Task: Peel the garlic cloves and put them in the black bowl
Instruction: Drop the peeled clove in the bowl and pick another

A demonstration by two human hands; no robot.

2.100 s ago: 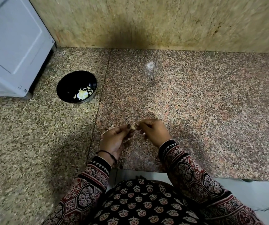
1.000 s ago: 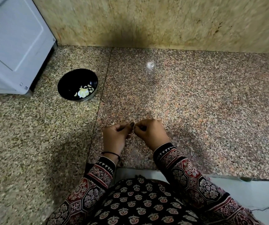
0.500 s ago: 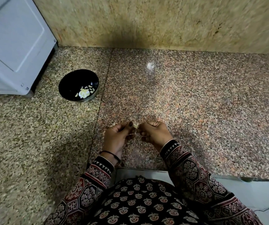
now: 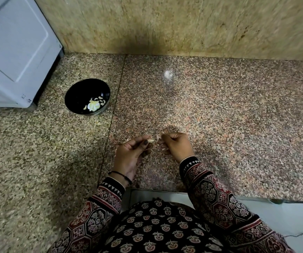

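My left hand (image 4: 131, 152) pinches a small pale garlic clove (image 4: 151, 141) between thumb and fingers, low over the granite counter. My right hand (image 4: 175, 146) sits just to its right with curled fingers, pinching a thin bit of papery skin (image 4: 157, 137) at the clove's tip. The black bowl (image 4: 74, 95) stands to the upper left of my hands. It holds a pale garlic piece and several small peeled cloves (image 4: 94, 105) near its right wall.
A white appliance (image 4: 13, 52) fills the far left, close to the bowl. A stone wall (image 4: 183, 24) closes off the back of the counter (image 4: 238, 115). The counter's front edge (image 4: 165, 191) runs just below my wrists.
My hands have stayed together over the same spot, working at the clove. They have drawn a little apart, and more of the pale clove now shows between them.
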